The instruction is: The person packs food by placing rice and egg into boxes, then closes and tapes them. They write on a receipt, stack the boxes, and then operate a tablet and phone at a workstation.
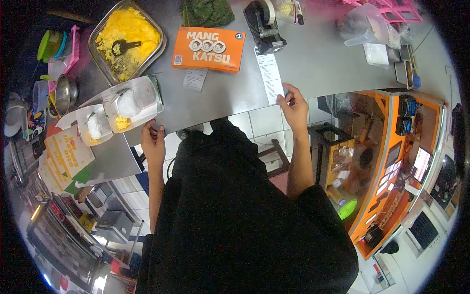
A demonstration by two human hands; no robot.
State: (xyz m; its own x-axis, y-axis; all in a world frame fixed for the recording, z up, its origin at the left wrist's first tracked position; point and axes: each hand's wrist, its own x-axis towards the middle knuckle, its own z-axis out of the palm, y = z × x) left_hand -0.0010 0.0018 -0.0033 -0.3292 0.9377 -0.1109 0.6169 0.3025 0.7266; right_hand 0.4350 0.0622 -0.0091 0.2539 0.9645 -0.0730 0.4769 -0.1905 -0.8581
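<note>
My right hand (pixel 295 110) pinches the lower corner of a long printed receipt (pixel 267 73) between thumb and fingers. The receipt's upper end lies at the foot of a black tape dispenser (pixel 264 29). My left hand (pixel 153 140) is at the counter's front edge, fingers loosely bent and slightly apart, with nothing visible in it. Just beyond it stands an open paper box (pixel 155 104) holding wrapped white portions and some yellow food. An orange printed box (pixel 208 49) lies flat between my hands, farther back, with a second receipt (pixel 195 80) partly under its front edge.
A metal tray (pixel 93 46) of yellow food with a black scoop (pixel 126 45) stands back left. A metal bowl (pixel 65 94) and printed paper packaging (pixel 68 153) are at the left. Plastic bags (pixel 364 27) and a pink basket (pixel 387 9) occupy the back right.
</note>
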